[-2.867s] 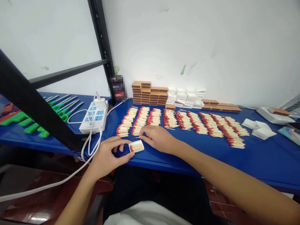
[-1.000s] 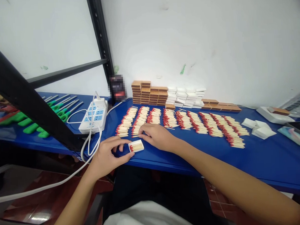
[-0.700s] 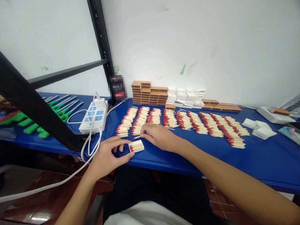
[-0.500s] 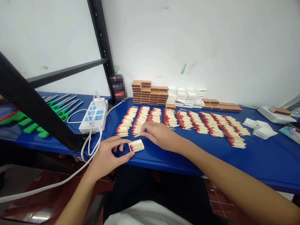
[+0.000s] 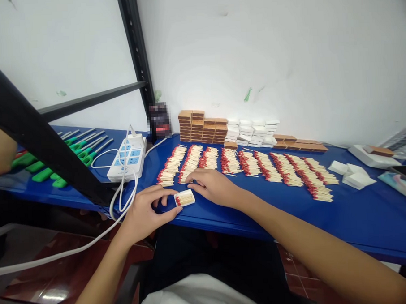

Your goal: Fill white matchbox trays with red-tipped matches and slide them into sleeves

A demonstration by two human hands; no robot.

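Note:
My left hand (image 5: 151, 210) grips a small white matchbox tray (image 5: 193, 202) by its left end, thumb at the near corner and a finger at the far one. Several red-tipped matches (image 5: 185, 199) lie in the tray, heads to the left. Just behind and right of it, my right hand (image 5: 213, 185) has thumb and forefinger drawn together at the near end of a row of matches (image 5: 191, 159). Whatever those fingertips pinch is hidden. More rows of matches (image 5: 267, 166) stretch off to the right.
Brown matchboxes (image 5: 202, 127) and white trays (image 5: 252, 131) are stacked along the wall. Loose white trays (image 5: 354, 176) lie at right. A power strip (image 5: 127, 157) with white cables, a black shelf post (image 5: 47, 127), green-handled lighters (image 5: 42, 170) and another person's arm (image 5: 1, 152) are at left.
My right hand has shifted slightly left and down, nearer the tray. My left hand and the tray stay put. At far left, the other person's arm has come further into view.

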